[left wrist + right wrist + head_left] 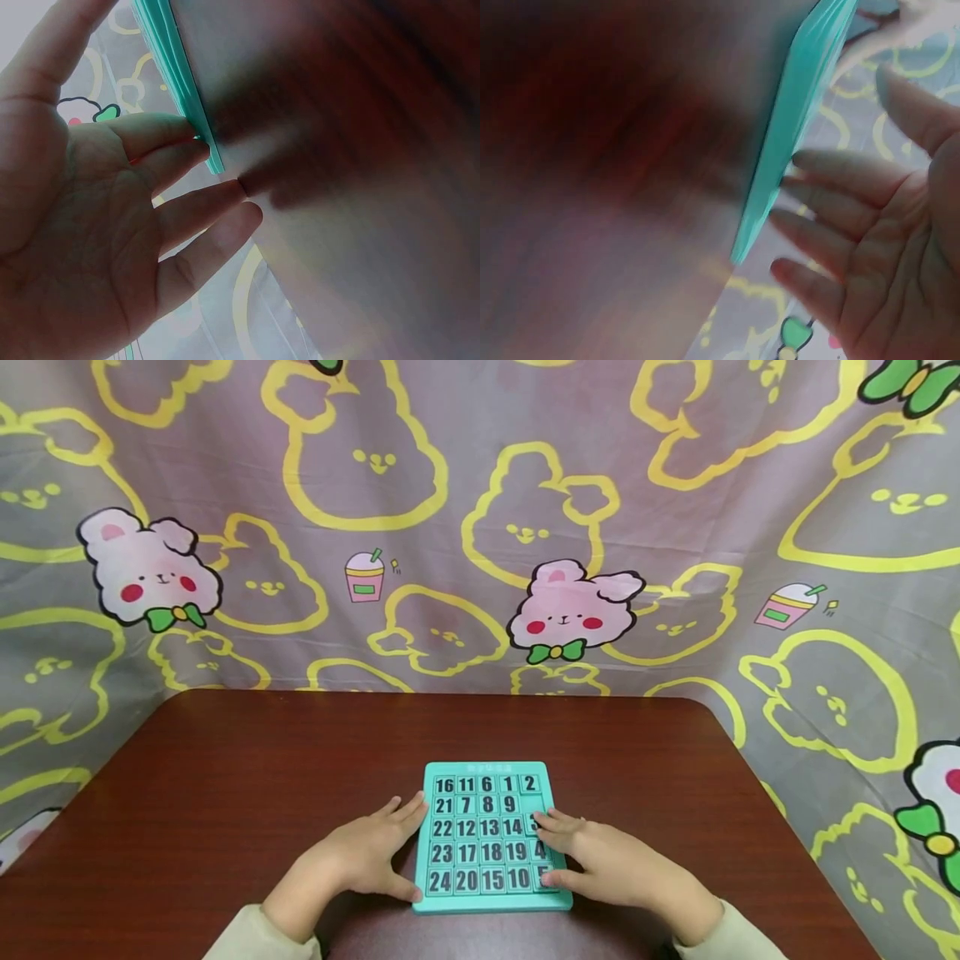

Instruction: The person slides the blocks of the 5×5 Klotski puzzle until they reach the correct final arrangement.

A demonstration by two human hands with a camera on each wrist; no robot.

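A turquoise number slide puzzle [491, 903] lies flat on the table, its rows of square tiles bearing black numbers. The gap among the tiles is in the second row at the right end, below the 2 tile [529, 784]. My left hand [367, 853] steadies the puzzle's left side, thumb at the lower left corner and fingertips along the upper edge. My right hand [603, 860] reaches over the right side. Its fingertips touch the 3 tile [533, 824], partly covering it, and its thumb rests on the 5 tile [543, 882]. Both hands have fairly straight fingers.
A dark reddish-brown wooden table [300, 752] with rounded far corners carries the puzzle near its front. Behind and beside it hangs a grey curtain [450, 560] printed with yellow outlines and cartoon rabbits.
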